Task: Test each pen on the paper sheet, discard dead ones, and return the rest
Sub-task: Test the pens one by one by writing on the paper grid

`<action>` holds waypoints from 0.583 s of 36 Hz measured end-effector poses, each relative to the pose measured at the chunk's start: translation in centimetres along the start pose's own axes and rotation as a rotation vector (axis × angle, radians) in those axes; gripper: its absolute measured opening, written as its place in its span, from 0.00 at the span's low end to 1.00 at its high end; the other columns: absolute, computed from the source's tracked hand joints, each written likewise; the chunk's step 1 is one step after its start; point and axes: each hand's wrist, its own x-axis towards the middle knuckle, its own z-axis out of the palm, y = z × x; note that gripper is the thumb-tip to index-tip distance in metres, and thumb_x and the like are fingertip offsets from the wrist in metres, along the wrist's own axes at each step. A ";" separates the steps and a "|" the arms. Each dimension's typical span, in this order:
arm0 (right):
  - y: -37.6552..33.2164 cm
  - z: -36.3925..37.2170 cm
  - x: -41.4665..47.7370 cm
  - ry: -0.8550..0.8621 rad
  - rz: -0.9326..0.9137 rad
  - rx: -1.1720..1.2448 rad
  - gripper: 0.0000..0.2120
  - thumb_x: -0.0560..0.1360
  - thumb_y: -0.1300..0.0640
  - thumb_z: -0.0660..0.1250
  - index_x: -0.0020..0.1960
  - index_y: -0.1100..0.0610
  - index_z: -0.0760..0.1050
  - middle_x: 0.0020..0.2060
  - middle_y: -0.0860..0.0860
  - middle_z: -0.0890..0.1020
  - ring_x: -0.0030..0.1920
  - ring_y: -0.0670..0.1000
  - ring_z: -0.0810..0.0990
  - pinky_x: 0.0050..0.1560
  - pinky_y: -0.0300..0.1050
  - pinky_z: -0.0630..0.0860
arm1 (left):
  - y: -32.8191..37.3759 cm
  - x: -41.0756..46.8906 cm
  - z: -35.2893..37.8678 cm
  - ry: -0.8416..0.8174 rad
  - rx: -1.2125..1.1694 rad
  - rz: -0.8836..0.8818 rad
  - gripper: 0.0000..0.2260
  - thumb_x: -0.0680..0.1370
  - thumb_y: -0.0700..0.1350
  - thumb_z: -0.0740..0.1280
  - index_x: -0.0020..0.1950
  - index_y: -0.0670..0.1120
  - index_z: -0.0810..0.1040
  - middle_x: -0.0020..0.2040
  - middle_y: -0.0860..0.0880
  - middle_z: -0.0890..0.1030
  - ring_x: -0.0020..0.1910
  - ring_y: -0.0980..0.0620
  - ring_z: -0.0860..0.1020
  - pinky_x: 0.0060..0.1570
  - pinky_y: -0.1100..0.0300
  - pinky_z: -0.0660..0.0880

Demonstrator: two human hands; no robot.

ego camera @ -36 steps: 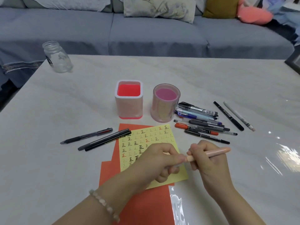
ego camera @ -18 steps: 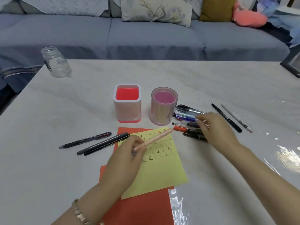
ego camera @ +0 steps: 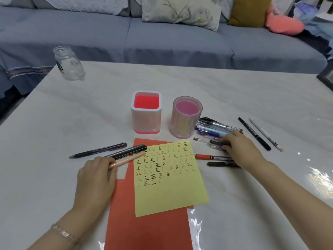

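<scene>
**Pen sort: one pen going left, next pick on the right**

Left hand point(ego camera: 95, 175) grasps a slim peach plastic pen point(ego camera: 128, 158) by its near end. The pen lies against two black markers point(ego camera: 129, 150), near a dark gel pen point(ego camera: 98, 150), left of the sheet. That looks like the tested pile, so it's probably being parked there.

Right hand point(ego camera: 241, 148) is over the heap of mixed pens point(ego camera: 216, 126) right of the round pink translucent cup point(ego camera: 187, 118). Its fingers curl at a clear pen with black grip point(ego camera: 214, 142); can't tell if it's actually pinched.

Yellow paper sheet point(ego camera: 171, 192) sits centre on an orange-red card point(ego camera: 144, 228), with rows of 正 test marks in black, grey and red. No pens in the round cup or the square pink cup point(ego camera: 146, 121). Marker barrel print is unreadable.
</scene>
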 end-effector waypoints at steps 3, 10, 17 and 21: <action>-0.9 -0.3 -0.8 0.109 -0.060 0.017 0.11 0.78 0.58 0.61 0.59 0.56 0.75 0.54 0.54 0.79 0.56 0.58 0.74 0.54 0.48 0.68 | 0.5 0.1 0.2 0.047 0.011 0.034 0.08 0.70 0.36 0.70 0.48 0.41 0.80 0.46 0.42 0.78 0.43 0.38 0.75 0.42 0.47 0.71; -7.7 -2.7 -5.3 0.121 -0.393 0.339 0.12 0.75 0.50 0.62 0.56 0.50 0.78 0.44 0.45 0.76 0.44 0.46 0.74 0.43 0.48 0.73 | 6.4 -0.2 -2.0 -0.036 -0.367 0.343 0.19 0.75 0.52 0.58 0.64 0.46 0.70 0.59 0.49 0.73 0.60 0.53 0.67 0.61 0.63 0.60; -11.7 -3.3 -8.1 0.180 -0.647 0.275 0.13 0.70 0.43 0.60 0.44 0.47 0.81 0.34 0.41 0.81 0.35 0.41 0.76 0.30 0.32 0.69 | 10.2 -1.0 -3.5 -0.232 -0.258 0.543 0.21 0.77 0.57 0.56 0.67 0.50 0.69 0.52 0.53 0.79 0.51 0.54 0.76 0.46 0.63 0.71; -11.9 -4.3 -8.5 0.106 -0.316 0.347 0.22 0.60 0.28 0.61 0.41 0.43 0.79 0.31 0.41 0.81 0.35 0.42 0.77 0.32 0.32 0.67 | 9.3 -1.3 -3.3 -0.300 -0.205 0.469 0.16 0.81 0.53 0.52 0.68 0.53 0.66 0.59 0.55 0.73 0.58 0.57 0.69 0.55 0.64 0.65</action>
